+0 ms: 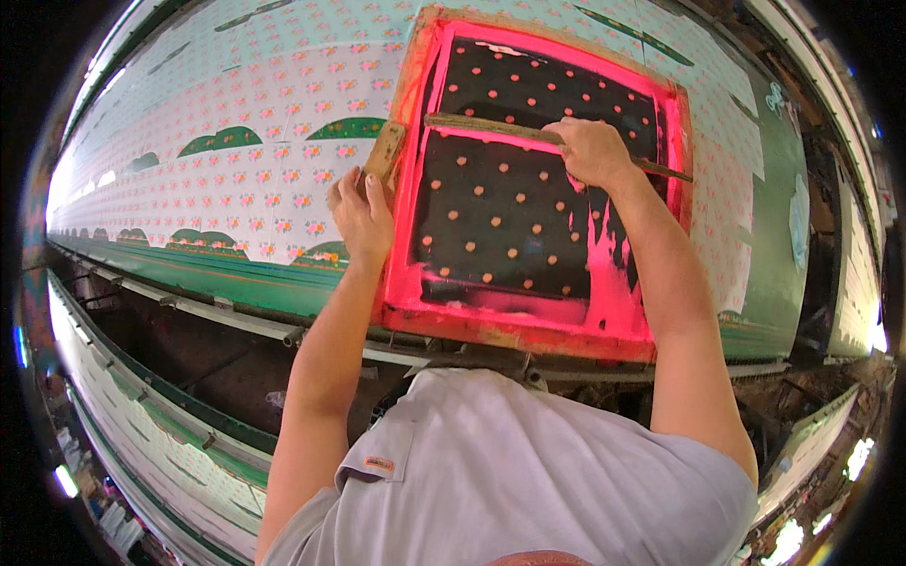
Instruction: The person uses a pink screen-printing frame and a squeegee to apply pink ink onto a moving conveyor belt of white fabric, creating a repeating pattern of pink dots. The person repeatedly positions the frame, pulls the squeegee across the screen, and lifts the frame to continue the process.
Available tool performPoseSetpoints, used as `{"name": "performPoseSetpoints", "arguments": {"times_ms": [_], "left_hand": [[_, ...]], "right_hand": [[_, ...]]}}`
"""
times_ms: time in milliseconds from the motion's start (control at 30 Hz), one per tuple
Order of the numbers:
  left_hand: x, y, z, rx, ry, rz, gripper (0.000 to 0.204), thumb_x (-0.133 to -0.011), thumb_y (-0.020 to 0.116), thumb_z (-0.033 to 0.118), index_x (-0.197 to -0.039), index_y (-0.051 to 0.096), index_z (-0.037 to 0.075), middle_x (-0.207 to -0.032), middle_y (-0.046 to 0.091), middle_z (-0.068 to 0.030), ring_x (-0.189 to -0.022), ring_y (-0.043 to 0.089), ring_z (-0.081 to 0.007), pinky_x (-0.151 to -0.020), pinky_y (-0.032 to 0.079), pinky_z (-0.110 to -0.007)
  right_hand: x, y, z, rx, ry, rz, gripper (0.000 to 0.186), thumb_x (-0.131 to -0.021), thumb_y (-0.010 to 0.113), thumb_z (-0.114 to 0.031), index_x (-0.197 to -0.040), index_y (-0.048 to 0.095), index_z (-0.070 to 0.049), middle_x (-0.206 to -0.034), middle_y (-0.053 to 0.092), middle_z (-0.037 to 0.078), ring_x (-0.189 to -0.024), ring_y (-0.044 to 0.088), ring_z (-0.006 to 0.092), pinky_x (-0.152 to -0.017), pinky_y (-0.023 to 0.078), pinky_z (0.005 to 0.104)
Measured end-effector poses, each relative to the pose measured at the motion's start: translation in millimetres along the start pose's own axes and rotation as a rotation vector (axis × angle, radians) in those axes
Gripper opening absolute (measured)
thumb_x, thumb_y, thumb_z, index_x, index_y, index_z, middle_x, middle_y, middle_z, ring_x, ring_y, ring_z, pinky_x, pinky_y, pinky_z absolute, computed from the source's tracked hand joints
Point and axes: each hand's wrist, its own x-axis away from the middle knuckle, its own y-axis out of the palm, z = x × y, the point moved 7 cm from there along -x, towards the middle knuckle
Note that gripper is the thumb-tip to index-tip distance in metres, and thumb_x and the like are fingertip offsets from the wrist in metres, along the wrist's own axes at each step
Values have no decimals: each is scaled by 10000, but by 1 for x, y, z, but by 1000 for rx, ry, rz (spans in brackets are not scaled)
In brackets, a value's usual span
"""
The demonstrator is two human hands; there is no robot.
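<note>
A screen-printing frame (681,123) with a wooden border lies before me, smeared with bright pink ink. Its dark mesh (500,217) carries rows of small pale dots. My right hand (595,153) grips a long wooden squeegee (491,125), which lies across the upper part of the mesh. Pink ink (609,269) runs in streaks over the mesh below that hand. At the frame's left side, my left hand (361,212) has its thumb and fingers closed on the lower end of a short wooden handle (384,149).
Under the frame stretches a long green printing table (274,283), covered with pale fabric (236,184) in a floral print. Dark green patches show between the fabric's pieces. A rail (217,319) follows the table's near edge. Another long table (170,424) stands at the lower left.
</note>
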Motion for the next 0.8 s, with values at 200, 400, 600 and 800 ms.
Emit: {"name": "performPoseSetpoints", "arguments": {"times_ms": [200,400,600,800], "left_hand": [[-1,-4,-6,143,-62,56,505,-1122,583,367,-1331,665,-86,-1257,662,-310,-1251,581,-470,-1090,466,-551],[1,-4,-12,212,-29,136,503,-1142,549,403,-1307,694,-50,-1227,684,-283,-1206,599,-453,-1075,468,-557],[-2,2,-18,178,-19,86,514,-1119,571,404,-1317,686,-56,-1274,687,-277,-1258,601,-460,-1104,453,-564],[-4,6,-20,99,-63,49,615,-1047,681,458,-1363,655,-69,-1327,677,-286,-1303,599,-466,-1127,474,-550]], "right_hand": [[83,17,-64,-11,46,-7,338,-956,688,-78,-1267,794,-160,-1143,784,91,-1084,757,347,-931,610,499],[160,25,-126,-96,56,46,362,-879,704,-53,-1224,798,-113,-1062,771,116,-1024,760,356,-884,622,491],[223,36,-180,-46,40,92,386,-845,679,-63,-1205,805,-124,-1038,767,85,-971,752,321,-833,630,476],[250,38,-198,-165,50,122,453,-850,842,-290,-1266,795,-118,-1130,767,68,-1113,681,335,-991,557,484]]}}
